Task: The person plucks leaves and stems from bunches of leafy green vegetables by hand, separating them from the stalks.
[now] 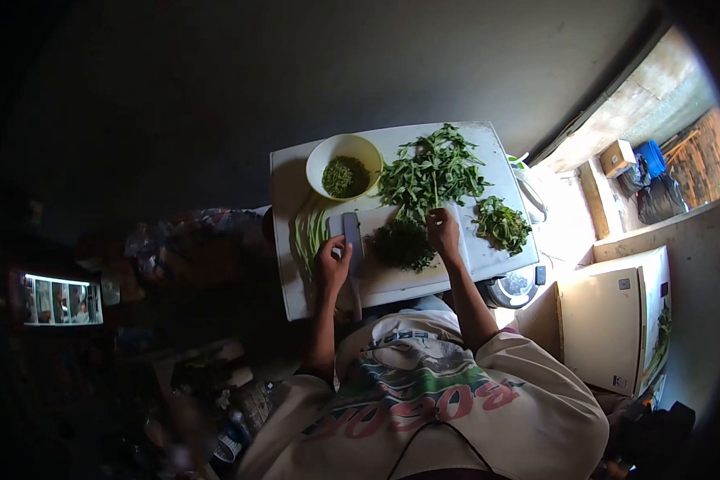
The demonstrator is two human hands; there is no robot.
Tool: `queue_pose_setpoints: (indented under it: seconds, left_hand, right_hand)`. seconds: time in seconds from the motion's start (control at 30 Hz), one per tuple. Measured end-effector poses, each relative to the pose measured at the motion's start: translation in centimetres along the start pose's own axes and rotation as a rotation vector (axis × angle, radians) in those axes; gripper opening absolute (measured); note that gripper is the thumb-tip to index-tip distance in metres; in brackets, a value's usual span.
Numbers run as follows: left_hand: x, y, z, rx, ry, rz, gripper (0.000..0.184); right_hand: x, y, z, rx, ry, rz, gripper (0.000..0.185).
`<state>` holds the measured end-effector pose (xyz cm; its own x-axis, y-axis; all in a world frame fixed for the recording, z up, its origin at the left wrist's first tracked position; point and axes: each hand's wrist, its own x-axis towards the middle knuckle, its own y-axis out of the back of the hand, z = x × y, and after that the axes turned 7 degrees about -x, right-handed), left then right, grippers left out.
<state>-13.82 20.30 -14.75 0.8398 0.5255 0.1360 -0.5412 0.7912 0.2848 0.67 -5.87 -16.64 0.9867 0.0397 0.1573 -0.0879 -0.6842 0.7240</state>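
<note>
My right hand (pixel 444 233) is closed in a pinch at the lower end of a pale stem (pixel 435 189) from the leafy greens (pixel 424 164) heaped on the table. Just below and left of it lies a dark pile of loose leaves (pixel 402 243) on a pale cutting board (pixel 384 276). My left hand (pixel 334 258) is loosely curled, thumb and forefinger apart, with no held thing visible. Beside it a wide-bladed knife (pixel 352 240) lies with its handle toward me. Long green pods or stalks (pixel 310 236) rest left of the knife.
A cream bowl (pixel 314 166) with chopped greens (pixel 345 177) stands at the back left of the white table (pixel 290 298). Another leafy bunch (pixel 502 225) lies at the right. A white fridge (pixel 602 320) stands right of me, and a wall rises behind the table.
</note>
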Motion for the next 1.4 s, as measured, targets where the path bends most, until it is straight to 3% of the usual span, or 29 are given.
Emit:
queue_pose_setpoints:
  seconds: [0.07,0.13,0.27,0.4,0.47,0.53,0.57,0.63,0.8,0.83,0.93,1.0,1.07,1.13,1.2,1.4]
  left_hand:
    - [0.2,-1.5,0.7,-0.039,0.05,-0.094,0.028]
    - [0.5,-2.9,1.1,-0.048,-0.034,-0.108,0.027]
    - [0.6,-4.4,4.0,-0.003,-0.08,-0.169,0.026]
    - [0.6,-6.0,5.3,-0.025,-0.085,-0.199,0.024]
    - [0.6,-7.1,4.3,-0.082,-0.038,-0.201,0.026]
    - [0.6,-8.4,6.7,-0.091,-0.012,-0.216,0.026]
    - [0.4,-9.1,7.6,-0.107,0.023,-0.241,0.026]
    - [0.6,-10.9,7.7,-0.183,-0.004,-0.261,0.026]
    - [2.1,-14.4,11.8,-0.247,0.032,-0.354,0.027]
    - [2.4,-15.2,12.2,-0.248,0.043,-0.378,0.028]
    - [3.2,-17.3,13.6,-0.33,0.074,-0.441,0.031]
    - [3.5,-18.5,14.5,-0.488,0.129,-0.503,0.035]
    - [3.8,-19.9,15.2,-0.525,0.152,-0.502,0.036]
    - [4.2,-21.1,15.0,-0.562,0.173,-0.499,0.038]
    - [4.8,-22.0,14.6,-0.522,0.14,-0.532,0.039]
    - [6.0,-23.1,13.7,-0.487,0.237,-0.59,0.037]
  right_hand:
    - [-0.4,0.0,0.6,-0.077,-0.024,0.034,0.026]
    - [-0.8,-0.4,0.9,-0.265,0.043,0.129,0.03]
    - [0.3,-1.2,1.9,-0.197,-0.142,0.065,0.035]
    - [1.7,-0.7,4.5,-0.142,-0.145,-0.069,0.04]
    - [3.0,-2.5,8.6,0.33,-0.246,-0.304,0.047]
    - [3.9,5.3,3.0,1.033,-0.67,-0.541,0.049]
    - [4.0,6.0,3.6,1.044,-0.456,-0.597,0.045]
    - [4.1,8.3,3.3,1.046,-0.248,-0.635,0.042]
    - [5.2,13.5,1.6,1.255,-0.224,-0.669,0.037]
    - [5.4,15.8,-0.9,1.4,-0.474,-0.667,0.037]
    - [5.2,16.2,-0.1,1.468,-0.344,-0.688,0.037]
    - [4.7,17.3,-0.2,1.447,-0.398,-0.674,0.037]
    - [4.5,17.9,-0.4,1.166,-0.311,-0.72,0.037]
    - [4.7,17.3,0.3,1.081,-0.276,-0.711,0.039]
    - [5.1,16.7,1.0,0.769,-0.137,-0.694,0.03]
    - [7.1,16.6,2.5,0.629,0.041,-0.779,0.032]
